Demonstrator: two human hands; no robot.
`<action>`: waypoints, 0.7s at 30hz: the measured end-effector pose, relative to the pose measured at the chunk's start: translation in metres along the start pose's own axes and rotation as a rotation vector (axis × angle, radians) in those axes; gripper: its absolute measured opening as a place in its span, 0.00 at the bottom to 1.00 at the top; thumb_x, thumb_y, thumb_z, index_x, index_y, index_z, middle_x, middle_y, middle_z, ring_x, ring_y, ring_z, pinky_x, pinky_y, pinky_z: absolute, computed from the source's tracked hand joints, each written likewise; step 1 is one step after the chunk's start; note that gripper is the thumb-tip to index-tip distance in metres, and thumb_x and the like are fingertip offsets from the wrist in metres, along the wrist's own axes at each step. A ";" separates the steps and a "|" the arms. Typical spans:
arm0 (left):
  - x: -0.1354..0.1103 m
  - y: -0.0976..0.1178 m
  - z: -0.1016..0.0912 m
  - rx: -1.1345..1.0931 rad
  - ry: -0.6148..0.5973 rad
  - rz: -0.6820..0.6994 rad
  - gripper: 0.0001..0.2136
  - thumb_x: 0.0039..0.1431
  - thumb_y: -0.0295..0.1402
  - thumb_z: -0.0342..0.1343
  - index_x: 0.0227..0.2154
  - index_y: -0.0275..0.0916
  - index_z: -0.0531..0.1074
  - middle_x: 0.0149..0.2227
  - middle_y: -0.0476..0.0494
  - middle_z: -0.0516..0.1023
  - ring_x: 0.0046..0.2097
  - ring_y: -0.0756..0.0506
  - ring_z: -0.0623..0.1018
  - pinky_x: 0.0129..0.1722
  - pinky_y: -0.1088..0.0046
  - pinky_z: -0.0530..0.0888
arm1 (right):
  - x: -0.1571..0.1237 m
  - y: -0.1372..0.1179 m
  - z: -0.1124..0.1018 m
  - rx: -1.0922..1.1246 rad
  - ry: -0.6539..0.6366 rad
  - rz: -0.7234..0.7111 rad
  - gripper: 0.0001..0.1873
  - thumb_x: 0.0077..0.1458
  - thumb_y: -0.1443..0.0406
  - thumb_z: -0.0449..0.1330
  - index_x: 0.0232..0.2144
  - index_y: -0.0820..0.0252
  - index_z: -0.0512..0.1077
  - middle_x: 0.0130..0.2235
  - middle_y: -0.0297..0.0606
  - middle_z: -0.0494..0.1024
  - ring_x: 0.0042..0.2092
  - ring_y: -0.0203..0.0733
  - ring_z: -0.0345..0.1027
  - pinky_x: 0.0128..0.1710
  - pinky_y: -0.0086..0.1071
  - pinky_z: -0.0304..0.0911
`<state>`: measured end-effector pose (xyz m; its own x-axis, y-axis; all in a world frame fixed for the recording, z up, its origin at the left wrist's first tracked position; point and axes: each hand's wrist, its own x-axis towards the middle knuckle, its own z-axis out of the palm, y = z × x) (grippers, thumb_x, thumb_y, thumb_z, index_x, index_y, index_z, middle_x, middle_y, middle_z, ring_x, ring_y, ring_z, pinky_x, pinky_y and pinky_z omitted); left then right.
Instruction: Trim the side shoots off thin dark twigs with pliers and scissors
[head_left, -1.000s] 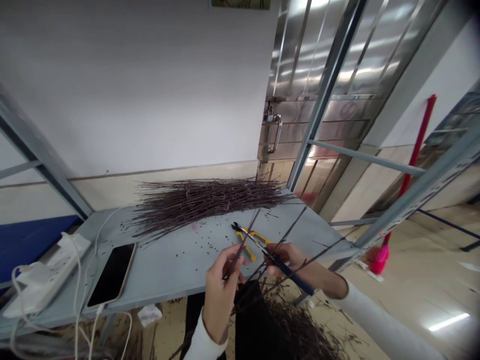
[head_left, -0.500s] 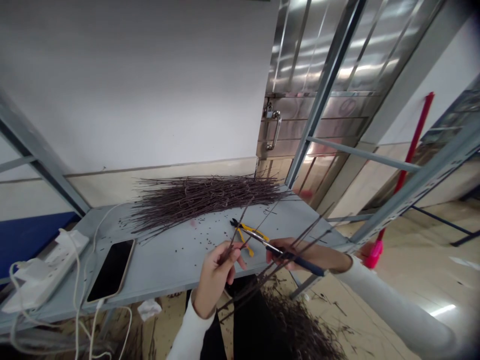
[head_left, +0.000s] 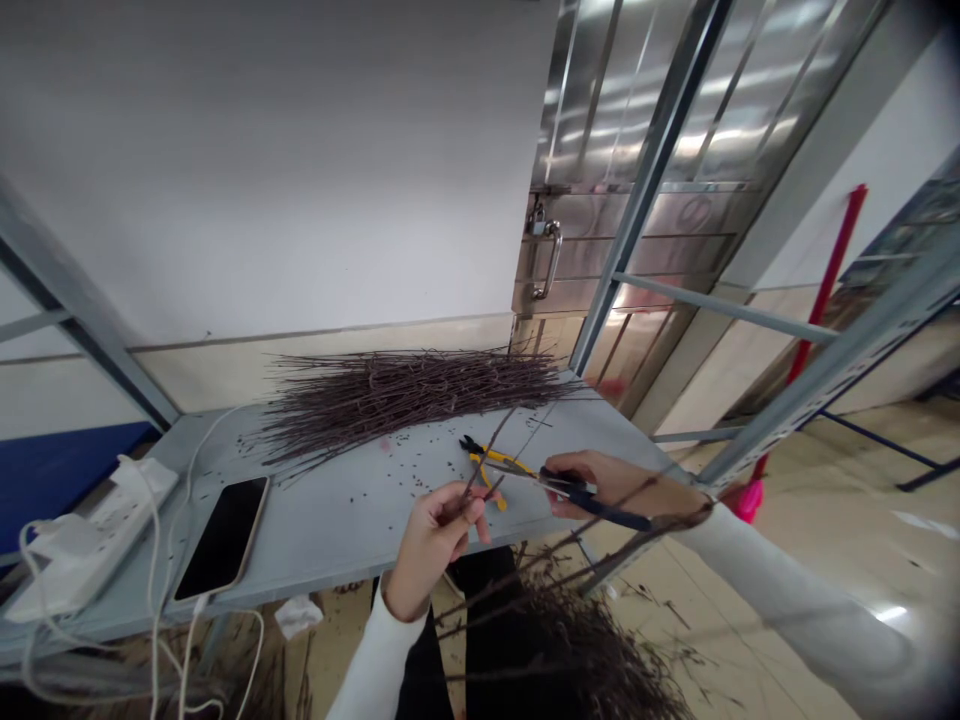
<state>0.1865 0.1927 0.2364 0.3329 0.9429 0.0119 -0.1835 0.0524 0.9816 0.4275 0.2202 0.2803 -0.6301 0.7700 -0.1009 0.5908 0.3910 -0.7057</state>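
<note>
While twigs (head_left: 504, 425) are pinched by the left hand (head_left: 441, 522) over the near edge of the table (head_left: 330, 530), a dark-handled tool (head_left: 611, 510) is gripped by the right hand (head_left: 600, 475), with piled stems (head_left: 420, 390) along the far edge.

Dark brown twigs (head_left: 424, 392), yellow-handled pliers (head_left: 475, 452)

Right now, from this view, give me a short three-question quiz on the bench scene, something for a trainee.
1. Which hand holds the dark-handled tool?
2. Fill the gap: the yellow-handled pliers lie on the ____.
3. What is pinched in the left hand: (a) the phone, (b) a dark twig, (c) the power strip?

Key:
1. The right hand.
2. Table.
3. b.
</note>
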 end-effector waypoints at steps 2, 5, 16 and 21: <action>-0.001 -0.005 0.003 0.067 0.068 0.044 0.18 0.49 0.47 0.60 0.32 0.34 0.74 0.18 0.51 0.72 0.14 0.57 0.54 0.13 0.79 0.50 | 0.002 0.003 0.013 -0.123 0.158 -0.009 0.13 0.52 0.57 0.58 0.24 0.59 0.64 0.24 0.33 0.68 0.26 0.35 0.60 0.26 0.28 0.55; -0.003 -0.014 0.009 0.175 0.187 0.139 0.11 0.56 0.41 0.56 0.31 0.37 0.72 0.23 0.49 0.75 0.17 0.55 0.61 0.16 0.79 0.55 | 0.005 0.008 0.030 -0.258 0.386 -0.003 0.14 0.54 0.58 0.55 0.22 0.58 0.62 0.20 0.32 0.67 0.23 0.34 0.59 0.23 0.28 0.54; -0.007 -0.033 0.017 0.474 0.418 0.384 0.09 0.60 0.28 0.49 0.37 0.40 0.74 0.34 0.44 0.83 0.34 0.46 0.80 0.36 0.74 0.74 | 0.002 0.007 0.036 -0.240 0.409 0.050 0.20 0.54 0.54 0.55 0.18 0.57 0.57 0.16 0.28 0.57 0.20 0.31 0.50 0.20 0.27 0.49; -0.007 -0.046 0.017 0.623 0.434 0.544 0.10 0.60 0.23 0.48 0.37 0.39 0.74 0.37 0.43 0.82 0.38 0.46 0.81 0.39 0.74 0.75 | 0.001 0.001 0.039 -0.112 0.314 0.060 0.18 0.50 0.52 0.58 0.22 0.57 0.58 0.20 0.27 0.60 0.23 0.31 0.51 0.20 0.25 0.51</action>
<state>0.2083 0.1782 0.1948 -0.0508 0.8330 0.5509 0.3586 -0.4997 0.7885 0.4080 0.2021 0.2522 -0.4172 0.9040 0.0936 0.6848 0.3804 -0.6215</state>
